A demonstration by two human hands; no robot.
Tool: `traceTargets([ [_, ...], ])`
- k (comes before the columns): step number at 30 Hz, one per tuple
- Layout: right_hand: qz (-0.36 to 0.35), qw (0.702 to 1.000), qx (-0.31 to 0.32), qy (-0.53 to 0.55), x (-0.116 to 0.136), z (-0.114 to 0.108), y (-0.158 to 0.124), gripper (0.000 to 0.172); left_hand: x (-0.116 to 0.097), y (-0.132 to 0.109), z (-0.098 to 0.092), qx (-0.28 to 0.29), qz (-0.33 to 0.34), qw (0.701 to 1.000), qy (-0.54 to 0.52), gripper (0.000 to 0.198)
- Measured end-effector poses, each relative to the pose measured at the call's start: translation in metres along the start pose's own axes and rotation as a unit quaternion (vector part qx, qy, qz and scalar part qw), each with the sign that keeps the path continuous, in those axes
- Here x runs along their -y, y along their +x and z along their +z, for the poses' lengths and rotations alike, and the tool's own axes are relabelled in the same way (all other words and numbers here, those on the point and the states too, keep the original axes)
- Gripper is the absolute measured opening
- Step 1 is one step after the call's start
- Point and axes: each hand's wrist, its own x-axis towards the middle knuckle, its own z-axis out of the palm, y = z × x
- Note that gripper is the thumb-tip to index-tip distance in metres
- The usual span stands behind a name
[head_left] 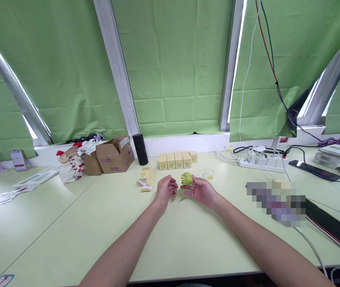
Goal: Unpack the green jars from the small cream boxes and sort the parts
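In the middle of the table, my right hand (202, 192) holds a small, rounded green object (186, 179) by its right side. The object has a pale yellow marking or part across its front; its exact kind is not clear. My left hand (166, 189) is just to its left, apart from it, with loosely curled fingers and nothing visible in them. To the left of that hand lies an opened pale cardboard box (147, 179) with a green label. Behind both hands, several similar small boxes (175, 161) stand in a row. A small clear plastic piece (208, 174) sits behind my right hand.
A black cylinder (140, 149) and brown cartons (114, 156) stand at the back left, beside a cloth bag (72, 166). On the right are a white power strip (262, 162), cables, a black phone-like slab (314, 170), and a blurred patch (277, 203).
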Motion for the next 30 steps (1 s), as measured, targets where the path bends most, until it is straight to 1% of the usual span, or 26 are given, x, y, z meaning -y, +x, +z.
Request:
traceTargets([
  [3, 0.004, 1.000, -0.009, -0.010, 0.000, -0.001, 0.000, 0.029, 0.002, 0.002, 0.000, -0.002, 0.008, 1.000, -0.001, 0.046],
  [5, -0.004, 1.000, -0.002, -0.024, 0.001, 0.001, -0.001, 0.030, 0.002, 0.002, 0.000, -0.002, 0.019, 1.000, 0.002, 0.047],
  [9, -0.046, 0.996, 0.006, -0.072, 0.005, 0.007, -0.004, 0.032, 0.000, -0.001, 0.002, -0.005, 0.054, 0.998, 0.013, 0.044],
  [13, -0.091, 0.991, -0.011, -0.102, 0.007, 0.011, -0.005, 0.043, -0.005, -0.004, 0.006, -0.021, 0.101, 0.994, 0.024, 0.039],
  [15, -0.115, 0.986, -0.024, -0.116, 0.006, 0.012, -0.003, 0.047, -0.007, -0.006, 0.009, -0.025, 0.138, 0.989, 0.042, 0.036],
  [18, -0.160, 0.973, -0.051, -0.159, 0.005, 0.010, 0.000, 0.050, -0.008, -0.009, 0.011, -0.013, 0.196, 0.977, 0.088, 0.034],
  [21, -0.208, 0.950, -0.073, -0.221, 0.004, 0.008, 0.003, 0.049, -0.005, -0.012, 0.012, 0.013, 0.228, 0.965, 0.130, 0.036],
  [24, -0.256, 0.917, -0.086, -0.295, 0.004, 0.009, 0.002, 0.041, -0.003, -0.016, 0.014, 0.039, 0.243, 0.954, 0.170, 0.039],
  [27, -0.291, 0.868, -0.089, -0.392, 0.003, 0.011, -0.002, 0.031, -0.004, -0.021, 0.016, 0.056, 0.240, 0.951, 0.187, 0.039],
  [30, -0.339, 0.807, -0.079, -0.477, 0.002, 0.012, -0.006, 0.027, -0.005, -0.025, 0.018, 0.056, 0.233, 0.954, 0.180, 0.038],
])
